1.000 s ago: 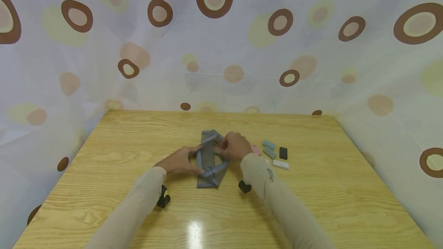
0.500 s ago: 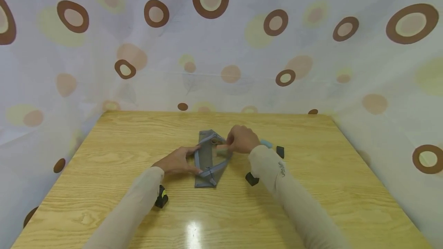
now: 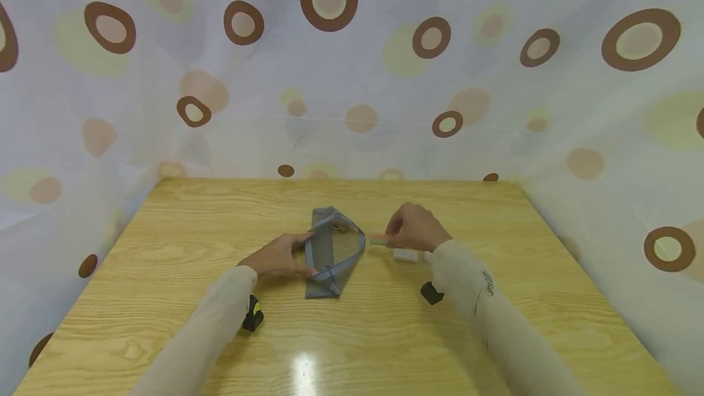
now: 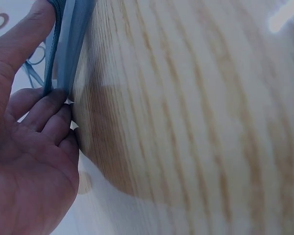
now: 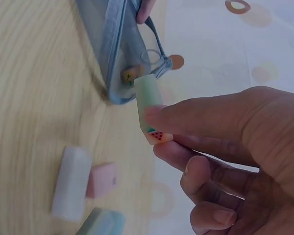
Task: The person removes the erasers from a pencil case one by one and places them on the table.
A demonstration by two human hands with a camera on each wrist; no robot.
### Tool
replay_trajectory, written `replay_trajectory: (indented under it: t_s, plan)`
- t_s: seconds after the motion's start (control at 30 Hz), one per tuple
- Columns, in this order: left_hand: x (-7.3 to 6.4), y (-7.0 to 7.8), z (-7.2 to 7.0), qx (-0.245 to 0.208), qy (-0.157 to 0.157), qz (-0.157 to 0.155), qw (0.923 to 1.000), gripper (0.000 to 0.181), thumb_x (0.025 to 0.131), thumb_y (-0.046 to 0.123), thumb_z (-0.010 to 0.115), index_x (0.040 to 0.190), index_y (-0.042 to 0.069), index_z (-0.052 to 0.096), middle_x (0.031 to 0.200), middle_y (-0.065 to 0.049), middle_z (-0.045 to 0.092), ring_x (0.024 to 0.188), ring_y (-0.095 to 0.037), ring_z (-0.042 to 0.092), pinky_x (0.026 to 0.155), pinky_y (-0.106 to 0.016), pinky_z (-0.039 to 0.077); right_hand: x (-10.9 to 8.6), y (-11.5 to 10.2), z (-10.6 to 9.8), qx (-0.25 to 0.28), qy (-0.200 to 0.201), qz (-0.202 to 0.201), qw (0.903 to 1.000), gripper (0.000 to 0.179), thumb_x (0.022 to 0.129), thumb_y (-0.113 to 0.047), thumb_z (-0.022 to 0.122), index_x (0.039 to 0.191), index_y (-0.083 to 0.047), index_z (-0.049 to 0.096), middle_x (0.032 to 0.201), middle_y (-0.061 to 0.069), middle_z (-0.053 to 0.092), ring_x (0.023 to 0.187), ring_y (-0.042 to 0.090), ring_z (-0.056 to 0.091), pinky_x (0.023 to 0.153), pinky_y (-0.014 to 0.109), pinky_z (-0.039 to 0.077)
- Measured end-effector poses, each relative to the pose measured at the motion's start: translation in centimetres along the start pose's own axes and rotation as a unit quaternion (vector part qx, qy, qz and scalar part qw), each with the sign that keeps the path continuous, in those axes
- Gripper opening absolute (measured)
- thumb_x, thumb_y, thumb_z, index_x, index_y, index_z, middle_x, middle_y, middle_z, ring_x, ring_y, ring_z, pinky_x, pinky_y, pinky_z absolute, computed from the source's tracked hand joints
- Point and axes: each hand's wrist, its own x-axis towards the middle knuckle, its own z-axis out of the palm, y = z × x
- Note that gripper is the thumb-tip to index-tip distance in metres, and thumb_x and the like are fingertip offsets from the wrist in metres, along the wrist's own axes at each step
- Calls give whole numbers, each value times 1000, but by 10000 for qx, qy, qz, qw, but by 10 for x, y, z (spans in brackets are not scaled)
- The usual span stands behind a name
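A grey-blue see-through zip pouch (image 3: 321, 248) lies on the table with its zipped mouth spread wide. My left hand (image 3: 277, 255) holds its left edge, thumb and fingers on the zip tape (image 4: 74, 44). Right of the pouch, my right hand (image 3: 417, 228) pinches a pale green eraser (image 5: 148, 93) between thumb and fingers. The eraser has a small strawberry print at its lower end and is outside the pouch, just off its right rim. Inside the pouch, a small orange-yellow piece (image 5: 131, 75) shows through in the right wrist view.
On the wooden table (image 3: 198, 212), below the right hand, lie a white eraser (image 5: 72, 183), a pink block (image 5: 103, 179) and a light blue piece (image 5: 102, 223). A patterned cloth (image 3: 352, 78) hangs behind the table and along both sides. Wrist cameras (image 3: 253, 315) sit under the sleeves.
My right hand has drawn the green eraser out rightward from the pouch mouth. The left hand keeps its hold on the pouch edge. The head view has shifted slightly.
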Motion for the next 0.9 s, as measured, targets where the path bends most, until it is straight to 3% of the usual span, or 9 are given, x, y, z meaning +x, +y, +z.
replay_trajectory:
  t_s: [0.13, 0.3, 0.47, 0.53, 0.7, 0.9]
  plan:
    - [-1, 0, -1, 18, 2, 27, 10000, 99, 83, 32, 86, 158, 3, 30, 160, -24, 29, 148, -40, 29, 118, -52, 32, -9, 13, 2, 59, -49, 97, 9999, 15, 80, -12, 86, 93, -7, 80, 102, 7, 74, 89, 23, 67, 82, 44, 58]
    - [-1, -1, -2, 8, 5, 59, 10000, 99, 83, 32, 86, 158, 1, 29, 160, -25, 29, 147, -41, 30, 118, -53, 33, -19, 26, 8, 32, -110, 61, 9999, 10, 80, -11, 85, 88, -7, 80, 102, 7, 74, 90, 26, 65, 78, 42, 57]
    - [0, -3, -2, 85, 5, 96, 9999, 99, 83, 33, 86, 158, 2, 29, 160, -25, 30, 147, -41, 30, 118, -52, 31, -26, 37, 13, 75, -170, 119, 9998, 9, 78, -12, 87, 82, -11, 79, 116, 14, 72, 116, 36, 62, 77, 37, 54]
    - [1, -3, -2, 110, 23, 128, 9999, 99, 83, 33, 86, 158, 1, 30, 159, -25, 30, 147, -41, 30, 118, -52, 31, -29, 39, 14, 75, -209, 122, 9997, 9, 78, -12, 87, 81, -11, 78, 116, 14, 72, 115, 35, 62, 77, 37, 54]
    - [1, -2, -2, 58, 29, 148, 9999, 99, 83, 33, 86, 158, 1, 30, 159, -25, 30, 147, -41, 30, 118, -52, 31, -34, 44, 18, 161, -353, 251, 9989, 8, 80, -10, 85, 83, -8, 78, 86, 3, 73, 82, 21, 64, 73, 36, 56]
    - [2, -2, 0, 23, 3, 130, 9999, 100, 82, 33, 87, 158, 2, 30, 160, -25, 29, 147, -41, 29, 118, -52, 31, -38, 51, 23, 344, -401, 599, 9968, 12, 79, -11, 86, 86, -8, 76, 84, 0, 69, 80, 19, 61, 76, 37, 55]
